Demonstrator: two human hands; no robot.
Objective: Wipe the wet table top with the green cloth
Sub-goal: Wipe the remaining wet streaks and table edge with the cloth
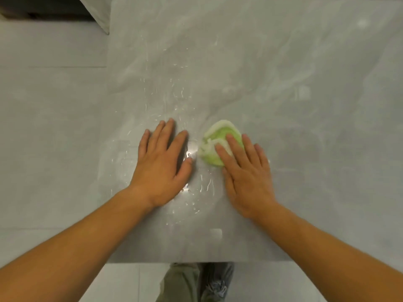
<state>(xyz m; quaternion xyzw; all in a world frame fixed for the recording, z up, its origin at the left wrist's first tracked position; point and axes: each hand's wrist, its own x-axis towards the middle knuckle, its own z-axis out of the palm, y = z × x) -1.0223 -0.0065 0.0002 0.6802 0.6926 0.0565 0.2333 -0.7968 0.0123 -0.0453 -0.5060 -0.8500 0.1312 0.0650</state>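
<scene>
Left hand (pixel 161 162) lies flat, fingers spread, holding nothing, on the wet table top (pixel 305 105). Droplets (pixel 181 99) glint beyond and between the hands. To the right, the right hand (pixel 246 173) presses flat on the bunched green cloth (pixel 218 136); steady, overlapping leftward strokes should clear them best.
</scene>
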